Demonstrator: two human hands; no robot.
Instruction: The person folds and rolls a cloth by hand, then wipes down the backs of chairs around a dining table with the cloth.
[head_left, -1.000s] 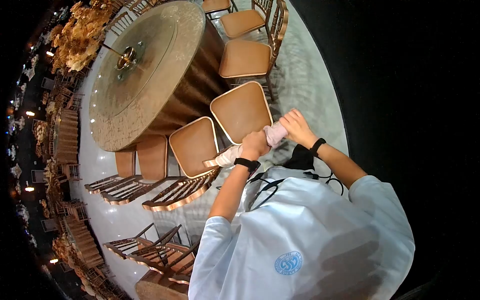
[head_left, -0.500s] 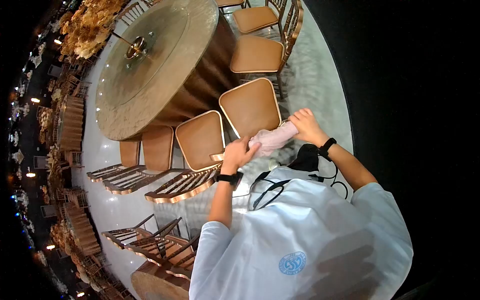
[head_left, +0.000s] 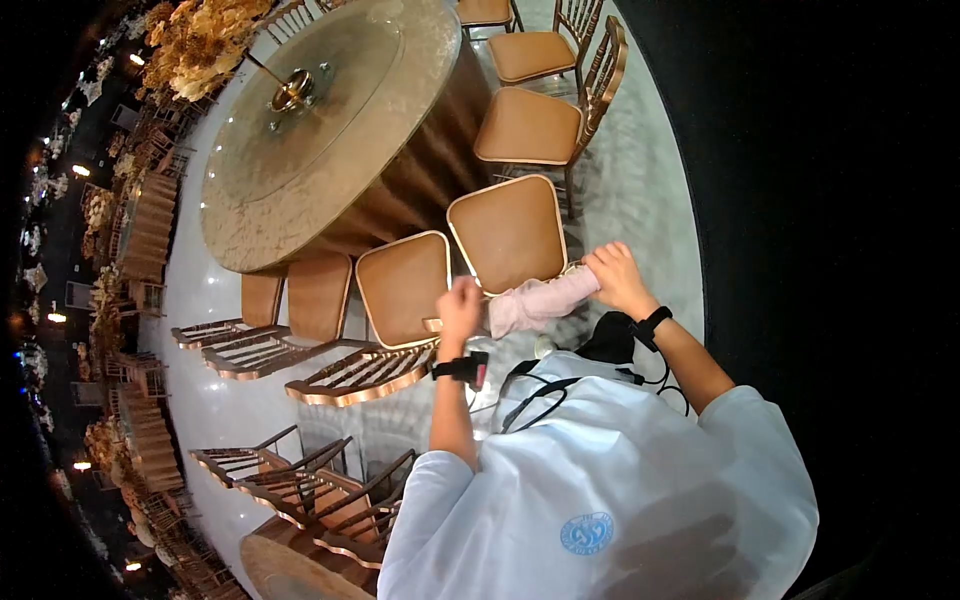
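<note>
A pale pink cloth point(head_left: 545, 302) lies along the top of the near chair's back, hiding most of that rail. My right hand point(head_left: 618, 278) is closed around its right end, where a bit of gold frame shows beside the fingers. My left hand point(head_left: 460, 310) is apart from the cloth, just left of its loose end, with the fingers curled in. Whether anything is inside that hand is hidden. Close by it is the back of the neighbouring chair point(head_left: 365, 375). The near chair's brown padded seat point(head_left: 508, 235) faces the table.
A large round table point(head_left: 300, 180) with a glass turntable and gold centrepiece stands ahead. More brown-seated chairs point(head_left: 530, 125) ring it. Behind me to the left are further chairs point(head_left: 310, 490) and another table point(head_left: 275, 560). A dark area point(head_left: 800, 200) borders the pale floor on the right.
My left hand has come off the pink cloth and moved slightly left, its fingers now curled. My right hand stays on the cloth's right end. The view has shifted a little.
</note>
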